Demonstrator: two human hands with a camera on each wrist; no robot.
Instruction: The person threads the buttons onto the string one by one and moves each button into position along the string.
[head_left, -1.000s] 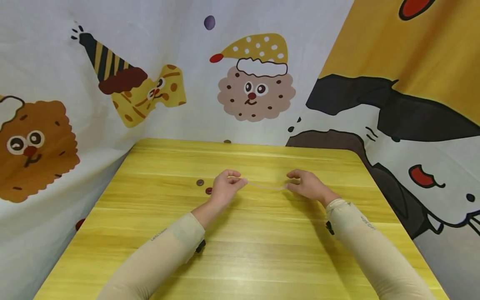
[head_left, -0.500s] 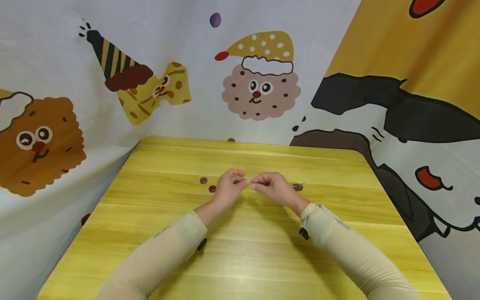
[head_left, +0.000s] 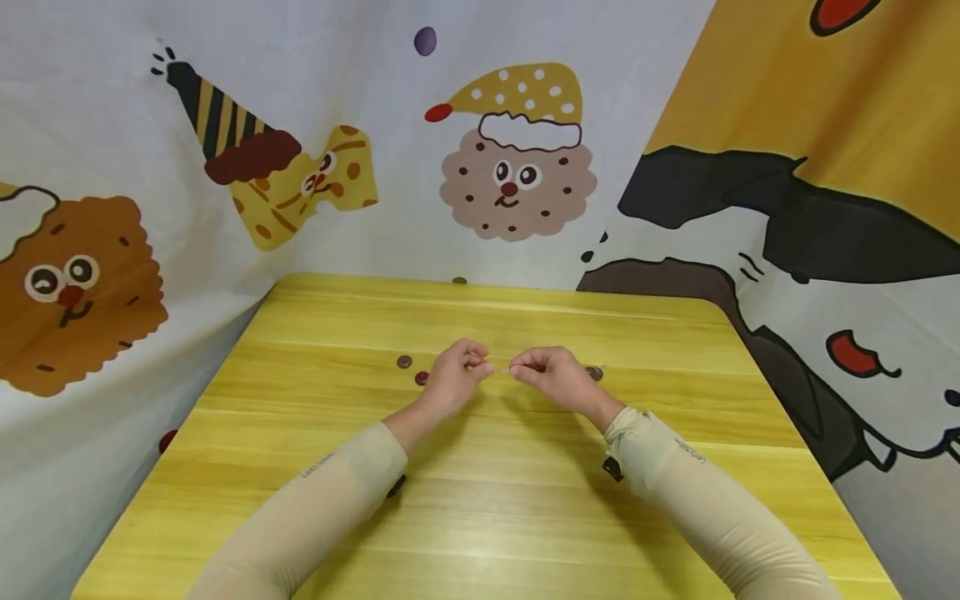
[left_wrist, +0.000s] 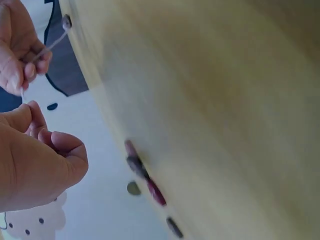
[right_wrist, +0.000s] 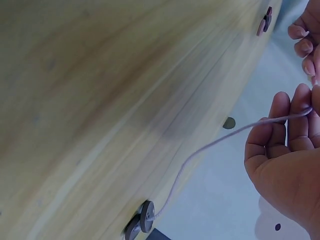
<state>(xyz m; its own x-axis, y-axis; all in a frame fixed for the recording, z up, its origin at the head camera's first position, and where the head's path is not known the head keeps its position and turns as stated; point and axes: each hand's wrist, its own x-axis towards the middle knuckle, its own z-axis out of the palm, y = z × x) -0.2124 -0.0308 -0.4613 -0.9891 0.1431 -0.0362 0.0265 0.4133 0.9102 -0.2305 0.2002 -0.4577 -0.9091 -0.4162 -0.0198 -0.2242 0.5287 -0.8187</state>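
A thin pale lilac cord point(right_wrist: 195, 152) runs from dark buttons point(right_wrist: 146, 216) on the table up to my right hand point(head_left: 558, 377). The thumb and fingers of that hand pinch it. Opposite, my left hand point(head_left: 450, 379) pinches the cord too, and a short bit of it point(left_wrist: 22, 94) shows between the two sets of fingertips. Both hands are above the table, a small gap apart. A dark button point(head_left: 405, 362) and a red button point(head_left: 422, 378) lie just left of my left hand; the left wrist view shows several buttons point(left_wrist: 156, 192) there. The dark buttons point(head_left: 594, 372) rest behind my right wrist.
The wooden table point(head_left: 480, 517) stretches under both forearms. A white curtain point(head_left: 405, 242) with cartoon prints hangs directly behind its far edge and along the sides.
My right hand has moved left, close to my left hand; the fingertips met half a second ago and are now slightly apart. The dark buttons on the right have come into view.
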